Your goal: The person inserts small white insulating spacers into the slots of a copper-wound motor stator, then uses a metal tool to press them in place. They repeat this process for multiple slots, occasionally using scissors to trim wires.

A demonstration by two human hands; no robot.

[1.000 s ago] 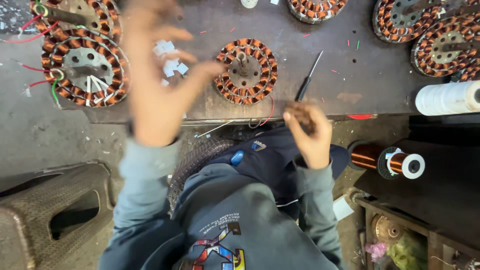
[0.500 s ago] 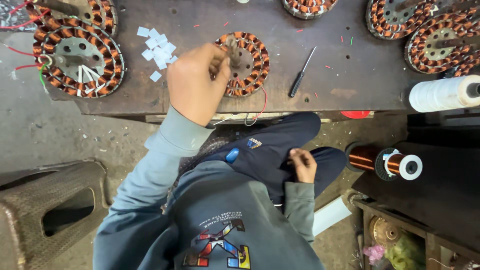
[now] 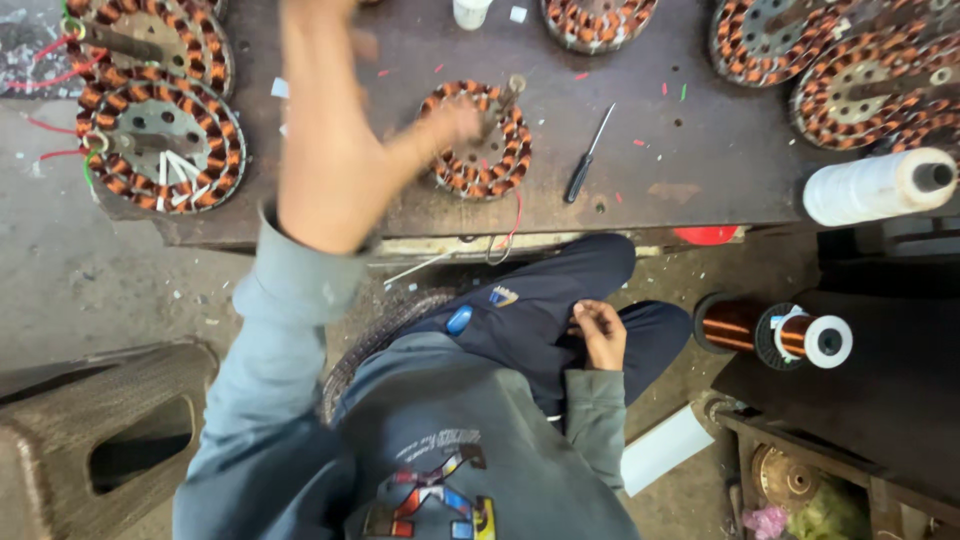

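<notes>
A small round stator [image 3: 500, 165] wound with copper coils lies on the dark workbench [image 3: 660, 190]; a red lead [image 3: 515, 215] hangs from it over the front edge. My left hand [image 3: 340, 130] is raised over the bench and blurred by motion, with fingertips reaching to the stator's left rim. My right hand [image 3: 603, 332] rests low on my lap against dark trousers, fingers curled closed; nothing clear shows in it. A black-handled screwdriver [image 3: 585, 160] lies just right of the stator.
A larger stator [image 3: 160, 150] with white slips and red and green leads sits at the bench's left. More stators [image 3: 850, 60] fill the back right. A white thread spool [image 3: 880, 185], a copper wire spool [image 3: 775, 335] and a brown stool [image 3: 90, 440] surround me.
My left hand lifted off the stator and swung up and left, now blurred. My right hand stayed on my lap.
</notes>
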